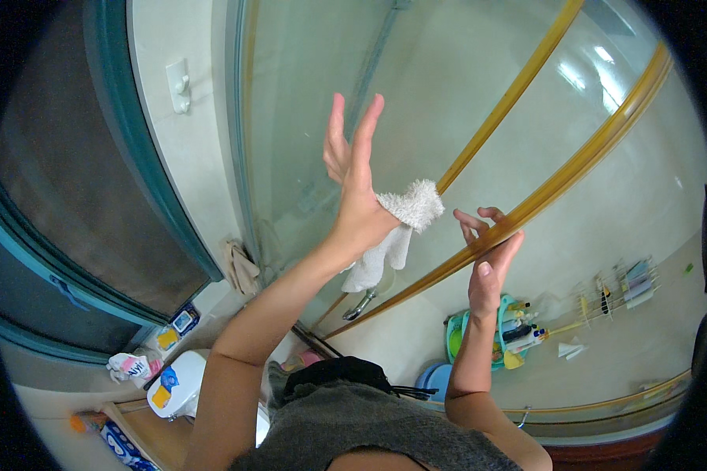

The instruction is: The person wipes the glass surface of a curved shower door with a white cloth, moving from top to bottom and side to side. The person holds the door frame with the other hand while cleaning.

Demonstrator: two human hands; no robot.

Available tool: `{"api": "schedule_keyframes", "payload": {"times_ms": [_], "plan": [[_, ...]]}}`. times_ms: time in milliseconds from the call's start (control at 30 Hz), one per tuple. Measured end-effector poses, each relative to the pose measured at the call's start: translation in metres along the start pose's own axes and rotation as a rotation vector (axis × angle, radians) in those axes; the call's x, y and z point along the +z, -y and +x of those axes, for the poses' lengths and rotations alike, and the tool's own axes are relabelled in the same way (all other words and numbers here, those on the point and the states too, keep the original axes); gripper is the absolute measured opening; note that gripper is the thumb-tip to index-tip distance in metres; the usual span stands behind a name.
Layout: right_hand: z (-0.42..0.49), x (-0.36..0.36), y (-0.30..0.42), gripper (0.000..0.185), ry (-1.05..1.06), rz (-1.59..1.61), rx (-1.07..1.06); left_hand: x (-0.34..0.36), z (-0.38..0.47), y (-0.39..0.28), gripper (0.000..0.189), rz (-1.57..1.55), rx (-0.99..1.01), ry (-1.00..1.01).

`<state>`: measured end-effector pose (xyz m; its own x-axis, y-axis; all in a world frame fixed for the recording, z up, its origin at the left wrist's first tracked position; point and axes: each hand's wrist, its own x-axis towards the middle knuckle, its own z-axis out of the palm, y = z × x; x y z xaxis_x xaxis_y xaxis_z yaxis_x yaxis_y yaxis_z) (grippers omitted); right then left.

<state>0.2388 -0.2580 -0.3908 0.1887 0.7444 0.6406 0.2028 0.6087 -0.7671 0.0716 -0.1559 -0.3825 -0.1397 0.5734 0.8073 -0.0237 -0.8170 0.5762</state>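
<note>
My left hand (pixel 353 171) is raised in front of a glass shower panel (pixel 306 118), with two fingers stretched upward and apart. A white fluffy cloth (pixel 415 205) is held at its thumb side, and finger-like white fabric (pixel 377 262) hangs beneath. How the thumb grips it is hidden. My right hand (pixel 492 259) is at the yellow metal edge rail (pixel 548 182) of a glass shower door. The rail crosses over this hand; its fingertips show on the upper side and its thumb below.
Below the left hand is a chrome fixture (pixel 359 305). A green basket of bottles (pixel 456 338), a blue basin (pixel 436 377) and a wire rack (pixel 636 285) are at the right. A beige cloth (pixel 241 268), a toilet tank lid (pixel 179 382) and a green-framed window (pixel 124 118) are at the left.
</note>
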Motion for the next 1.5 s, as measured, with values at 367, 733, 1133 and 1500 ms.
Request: {"api": "schedule_keyframes", "payload": {"times_ms": [367, 733, 1133, 1500], "plan": [[-0.002, -0.005, -0.013, 0.083, -0.032, -0.091, -0.123, -0.017, 0.010, -0.015, 0.059, 0.182, 0.324, 0.054], [-0.050, 0.052, 0.020, 0.048, 0.232, -0.559, -0.302, -0.069, -0.079, -0.021, 0.024, -0.524, -0.515, 0.394], [-0.050, 0.054, -0.001, 0.011, 0.310, -0.514, -0.029, -0.093, -0.093, 0.000, 0.026, 0.192, -0.350, 0.408], [-0.038, 0.064, -0.004, 0.007, 0.259, -0.504, -0.011, -0.016, -0.130, 0.005, 0.017, -0.252, -0.380, -0.191]]}}
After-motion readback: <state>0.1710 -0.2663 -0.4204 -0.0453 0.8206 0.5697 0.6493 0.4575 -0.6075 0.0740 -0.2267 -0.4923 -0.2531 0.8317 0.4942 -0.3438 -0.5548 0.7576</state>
